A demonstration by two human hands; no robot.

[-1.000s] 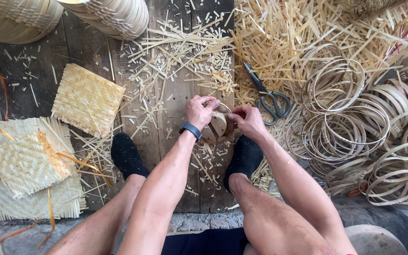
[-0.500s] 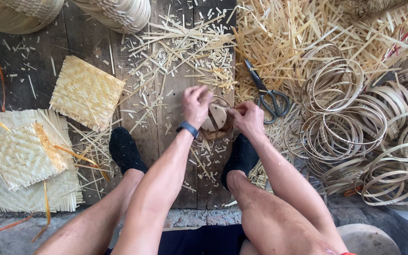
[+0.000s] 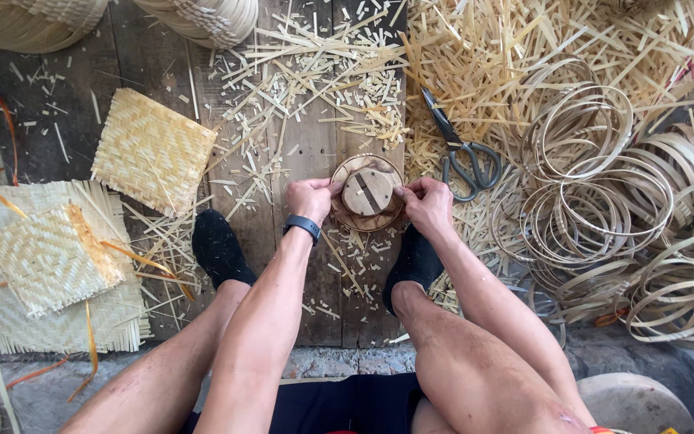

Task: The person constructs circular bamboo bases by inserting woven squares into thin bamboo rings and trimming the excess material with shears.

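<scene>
Left hand [image 3: 308,198] and right hand [image 3: 427,202] both pinch the rim of a round wooden disc [image 3: 368,193] held between them. Scissors [image 3: 461,151] lie just beyond the right hand, bamboo hoops [image 3: 604,193] further right. Woven square mat [image 3: 153,150] lies left of the left hand on the dark plank floor [image 3: 307,145], littered with strips.

Baskets [image 3: 202,18] cut off at top

You sit over a dark plank floor [image 3: 299,153] littered with pale bamboo offcuts [image 3: 315,72]. Grey scissors [image 3: 463,153] lie on it as your landmark. Well left of the scissors lies a square woven mat [image 3: 153,150]; farther left and nearer you, stacked woven mats [image 3: 42,257]. Right of the scissors, bamboo hoops [image 3: 604,201] pile up.
</scene>
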